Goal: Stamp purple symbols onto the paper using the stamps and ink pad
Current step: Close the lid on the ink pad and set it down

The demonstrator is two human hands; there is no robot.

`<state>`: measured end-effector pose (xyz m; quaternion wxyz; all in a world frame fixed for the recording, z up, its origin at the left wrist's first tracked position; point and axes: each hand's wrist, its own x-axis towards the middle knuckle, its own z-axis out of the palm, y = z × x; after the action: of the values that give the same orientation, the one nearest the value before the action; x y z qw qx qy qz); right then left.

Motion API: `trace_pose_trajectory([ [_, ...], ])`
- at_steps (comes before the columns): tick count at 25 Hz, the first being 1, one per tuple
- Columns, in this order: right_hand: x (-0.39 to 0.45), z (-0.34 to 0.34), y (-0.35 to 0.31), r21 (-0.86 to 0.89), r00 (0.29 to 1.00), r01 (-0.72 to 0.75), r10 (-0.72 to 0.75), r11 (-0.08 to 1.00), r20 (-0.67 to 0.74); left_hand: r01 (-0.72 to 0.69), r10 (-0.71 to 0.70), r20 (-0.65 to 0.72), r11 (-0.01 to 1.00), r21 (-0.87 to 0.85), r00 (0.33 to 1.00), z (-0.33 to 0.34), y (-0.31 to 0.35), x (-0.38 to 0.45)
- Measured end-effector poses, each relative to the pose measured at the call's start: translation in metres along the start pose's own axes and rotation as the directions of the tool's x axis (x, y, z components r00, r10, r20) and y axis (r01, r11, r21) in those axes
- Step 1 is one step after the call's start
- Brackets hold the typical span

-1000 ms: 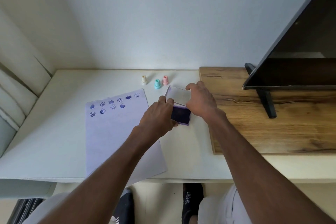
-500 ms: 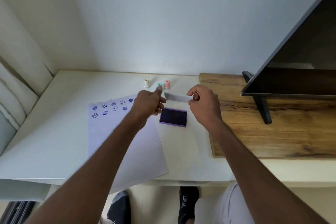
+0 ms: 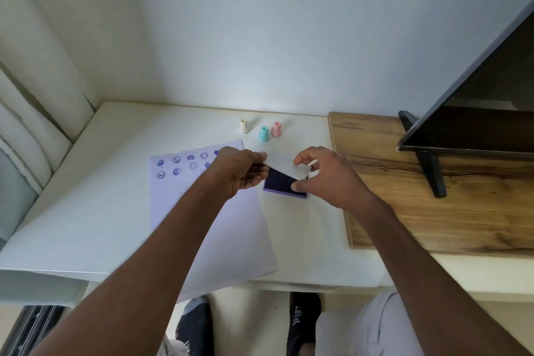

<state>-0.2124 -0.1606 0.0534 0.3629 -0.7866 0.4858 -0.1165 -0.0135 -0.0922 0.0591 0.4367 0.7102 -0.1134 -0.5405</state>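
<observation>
A purple ink pad lies open on the white desk, right of the paper. Its clear lid hangs tilted just above it, held at both ends: my left hand pinches the left end and my right hand grips the right end, thumb near the pad's front edge. The white paper carries two rows of purple smileys and hearts at its top; my left hand hides some of them. Three small stamps stand behind: cream, teal and pink.
A wooden board covers the desk's right side, with a black screen on a stand on it. A wall rises behind the desk. The paper's lower corner overhangs the desk's front edge. Cushioned upholstery stands at the left.
The lid has come off the ink pad and been lifted. My left hand moved from the pad up to the lid's left end; both hands now hold the lid tilted over the pad.
</observation>
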Motion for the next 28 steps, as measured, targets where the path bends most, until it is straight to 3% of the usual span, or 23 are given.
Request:
trace_pose_trajectory([
  [4, -0.003, -0.007, 0.005, 0.012, 0.998, -0.040, 0.040, 0.999, 0.056, -0.153, 0.175, -0.054, 0.947, 0.284, 0.983, 0.007, -0.013, 0.000],
  [8, -0.006, 0.003, 0.002, -0.135, 0.998, 0.033, -0.026, 0.990, 0.054, -0.263, 0.415, -0.076, 0.696, 0.668, 0.907, 0.009, -0.022, -0.002],
  [13, 0.000, 0.013, 0.000, -0.305, 0.998, 0.052, -0.038, 0.951, 0.052, -0.270, 0.408, -0.046, 0.680, 0.681, 0.912, 0.016, -0.023, -0.006],
  [18, 0.003, 0.017, 0.004, -0.329, 0.999, 0.033, -0.020, 0.944, 0.043, -0.257, 0.362, -0.010, 0.680, 0.687, 0.932, 0.012, -0.024, -0.004],
  [28, -0.003, 0.022, 0.004, -0.307, 0.999, -0.022, 0.014, 0.952, -0.031, -0.287, 0.411, -0.032, 0.688, 0.667, 0.911, 0.013, -0.029, 0.006],
])
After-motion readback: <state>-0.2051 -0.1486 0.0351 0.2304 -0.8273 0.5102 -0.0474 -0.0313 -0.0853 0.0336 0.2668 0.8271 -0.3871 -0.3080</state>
